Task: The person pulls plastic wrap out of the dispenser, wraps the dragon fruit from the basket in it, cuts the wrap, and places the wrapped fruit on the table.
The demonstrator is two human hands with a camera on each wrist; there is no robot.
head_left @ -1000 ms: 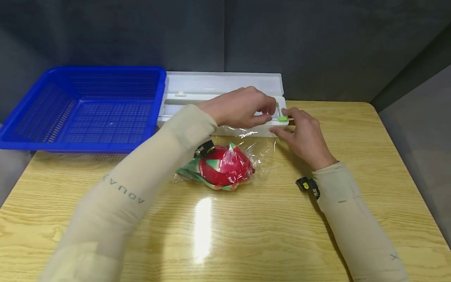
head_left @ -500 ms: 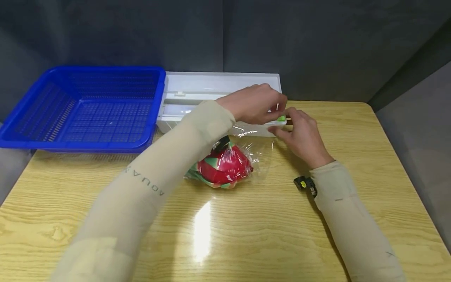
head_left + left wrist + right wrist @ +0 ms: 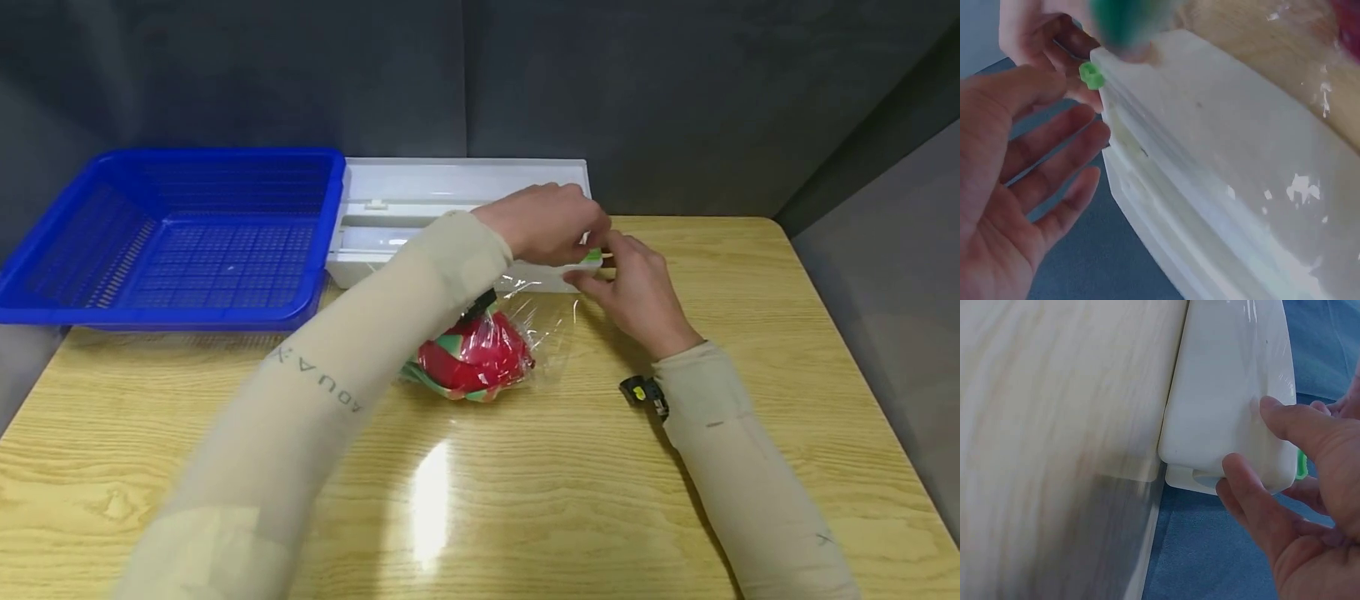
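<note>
A white cling film dispenser [image 3: 352,268] stands at the back of the table with its lid [image 3: 465,177] raised. At its right end is a green slide cutter [image 3: 1091,75]. My left hand [image 3: 542,222] reaches across the box, thumb and forefinger pinching this cutter while the other fingers hang loose. The right hand [image 3: 633,287] grips the box's right end, its thumb on the front wall and its fingers around the end. Clear film [image 3: 551,329] runs from the dispenser down over a red and green dragon fruit [image 3: 472,358], partly hidden by my left sleeve.
A blue plastic basket [image 3: 300,312] stands at the back left, right against the dispenser's left end. Behind everything hangs a dark curtain [image 3: 675,108]. The wooden table [image 3: 540,500] extends in front, its right edge sloping beside my right arm.
My left hand has moved right along the box to the green cutter, its forearm now covering more of the dragon fruit. The right hand has kept its place on the box's end.
</note>
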